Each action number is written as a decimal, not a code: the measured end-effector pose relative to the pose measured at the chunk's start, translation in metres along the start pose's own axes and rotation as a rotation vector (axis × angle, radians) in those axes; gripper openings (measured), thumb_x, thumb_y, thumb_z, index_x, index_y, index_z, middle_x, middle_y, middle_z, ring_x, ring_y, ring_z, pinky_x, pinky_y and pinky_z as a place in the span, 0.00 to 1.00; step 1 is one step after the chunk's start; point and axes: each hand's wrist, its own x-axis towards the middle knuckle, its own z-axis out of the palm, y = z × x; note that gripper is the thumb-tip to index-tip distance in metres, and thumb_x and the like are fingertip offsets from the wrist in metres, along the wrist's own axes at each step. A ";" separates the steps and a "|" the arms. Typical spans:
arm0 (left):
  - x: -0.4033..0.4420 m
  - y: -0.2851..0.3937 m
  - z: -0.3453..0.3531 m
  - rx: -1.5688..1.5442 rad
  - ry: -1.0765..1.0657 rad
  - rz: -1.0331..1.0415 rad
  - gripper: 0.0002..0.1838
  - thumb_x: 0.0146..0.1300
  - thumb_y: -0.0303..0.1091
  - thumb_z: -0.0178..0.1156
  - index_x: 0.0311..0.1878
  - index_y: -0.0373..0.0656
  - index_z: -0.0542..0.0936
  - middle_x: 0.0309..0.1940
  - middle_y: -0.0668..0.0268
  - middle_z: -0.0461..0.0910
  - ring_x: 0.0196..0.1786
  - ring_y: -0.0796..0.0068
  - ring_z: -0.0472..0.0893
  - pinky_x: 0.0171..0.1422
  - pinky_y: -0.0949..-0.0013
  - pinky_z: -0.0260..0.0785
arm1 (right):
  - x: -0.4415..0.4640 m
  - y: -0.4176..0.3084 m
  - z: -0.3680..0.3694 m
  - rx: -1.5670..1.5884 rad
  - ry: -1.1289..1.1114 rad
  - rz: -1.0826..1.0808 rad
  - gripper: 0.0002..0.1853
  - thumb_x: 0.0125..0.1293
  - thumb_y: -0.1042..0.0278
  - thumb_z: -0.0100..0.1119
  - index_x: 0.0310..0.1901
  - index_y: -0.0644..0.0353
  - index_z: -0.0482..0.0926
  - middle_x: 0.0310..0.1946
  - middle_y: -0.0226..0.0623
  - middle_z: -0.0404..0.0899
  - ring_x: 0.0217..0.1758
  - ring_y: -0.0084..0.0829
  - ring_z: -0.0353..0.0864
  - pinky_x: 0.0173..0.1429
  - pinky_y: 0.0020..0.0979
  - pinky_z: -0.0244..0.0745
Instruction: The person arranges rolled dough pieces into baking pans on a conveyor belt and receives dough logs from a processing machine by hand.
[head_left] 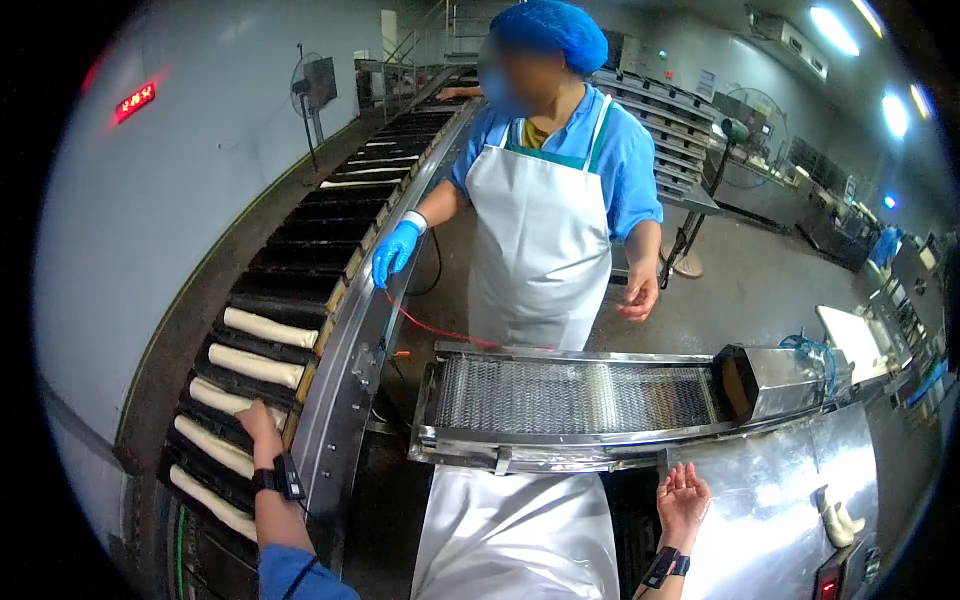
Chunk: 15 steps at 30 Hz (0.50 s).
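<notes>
Head view: left hand (260, 420) nearer, curled at right end of dough strip (214, 395) across conveyor (290, 258), grip unclear; right hand (683, 503) open.

dough rolls (255, 366) on conveyor (335, 405) at left, mesh belt (580, 397) in front — person (545, 220) behind it, racks (668, 125) farther back, table (775, 480) at right

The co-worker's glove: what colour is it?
The glove is bright blue, best seen in the head view, the only one here.
</notes>
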 end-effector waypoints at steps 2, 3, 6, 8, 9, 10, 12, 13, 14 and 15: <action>-0.020 0.011 -0.017 0.134 0.147 0.320 0.39 0.57 0.25 0.57 0.71 0.28 0.54 0.69 0.36 0.57 0.73 0.42 0.57 0.78 0.52 0.48 | 0.004 0.001 0.000 0.009 0.010 -0.002 0.18 0.61 0.69 0.57 0.53 0.61 0.74 0.44 0.41 0.77 0.45 0.34 0.77 0.50 0.34 0.76; -0.027 0.018 -0.023 0.132 0.204 0.491 0.39 0.57 0.24 0.56 0.72 0.28 0.53 0.69 0.36 0.57 0.74 0.42 0.56 0.79 0.52 0.46 | 0.003 0.000 -0.002 -0.004 0.028 -0.003 0.19 0.61 0.69 0.56 0.54 0.62 0.73 0.45 0.41 0.77 0.45 0.34 0.77 0.51 0.33 0.76; -0.050 0.050 -0.026 -0.083 0.017 0.565 0.40 0.57 0.21 0.54 0.73 0.28 0.52 0.72 0.37 0.51 0.77 0.43 0.48 0.81 0.53 0.39 | 0.003 -0.006 -0.002 0.002 0.020 0.002 0.19 0.61 0.68 0.57 0.55 0.62 0.73 0.45 0.41 0.77 0.46 0.34 0.76 0.51 0.33 0.76; -0.051 0.054 -0.012 -0.023 0.005 0.501 0.40 0.58 0.22 0.53 0.73 0.28 0.49 0.73 0.38 0.49 0.77 0.43 0.48 0.80 0.54 0.42 | 0.004 -0.009 -0.006 -0.004 0.026 0.003 0.17 0.60 0.69 0.57 0.52 0.60 0.75 0.44 0.40 0.79 0.45 0.33 0.78 0.50 0.34 0.77; -0.049 0.059 -0.005 0.006 -0.006 0.411 0.39 0.59 0.23 0.54 0.73 0.28 0.50 0.72 0.38 0.51 0.75 0.45 0.50 0.78 0.55 0.45 | 0.005 -0.010 -0.006 -0.004 0.020 0.004 0.15 0.60 0.69 0.56 0.49 0.58 0.77 0.44 0.38 0.81 0.45 0.33 0.79 0.50 0.34 0.78; -0.039 0.053 0.003 0.000 -0.030 0.299 0.39 0.59 0.25 0.56 0.72 0.28 0.51 0.70 0.38 0.53 0.74 0.46 0.53 0.75 0.55 0.49 | 0.007 -0.010 -0.005 0.000 0.012 -0.002 0.15 0.60 0.69 0.56 0.49 0.58 0.77 0.44 0.38 0.81 0.45 0.33 0.79 0.50 0.34 0.78; -0.019 0.033 0.013 -0.042 -0.083 0.109 0.39 0.60 0.28 0.58 0.71 0.28 0.52 0.67 0.39 0.57 0.71 0.49 0.59 0.69 0.57 0.55 | 0.002 -0.012 -0.013 0.007 0.066 -0.049 0.22 0.60 0.65 0.57 0.57 0.61 0.72 0.47 0.39 0.76 0.45 0.34 0.76 0.51 0.33 0.76; -0.006 0.018 0.016 -0.080 -0.117 0.038 0.39 0.60 0.29 0.59 0.70 0.28 0.53 0.65 0.39 0.59 0.69 0.50 0.61 0.67 0.57 0.59 | 0.006 -0.014 -0.017 0.008 0.052 -0.051 0.22 0.60 0.65 0.57 0.57 0.61 0.72 0.47 0.39 0.76 0.45 0.34 0.76 0.51 0.33 0.76; 0.005 0.002 0.015 -0.096 -0.149 -0.011 0.38 0.61 0.31 0.61 0.70 0.28 0.54 0.64 0.39 0.61 0.67 0.52 0.64 0.64 0.58 0.62 | 0.003 -0.019 -0.027 0.018 0.068 -0.048 0.20 0.60 0.66 0.56 0.55 0.59 0.74 0.46 0.38 0.78 0.45 0.33 0.78 0.50 0.34 0.77; 0.019 -0.019 0.012 -0.106 -0.195 -0.041 0.38 0.61 0.32 0.62 0.69 0.28 0.54 0.62 0.40 0.63 0.66 0.53 0.67 0.61 0.59 0.65 | 0.004 -0.023 -0.032 0.028 0.082 -0.043 0.17 0.60 0.68 0.56 0.52 0.58 0.75 0.45 0.37 0.80 0.44 0.33 0.80 0.49 0.35 0.78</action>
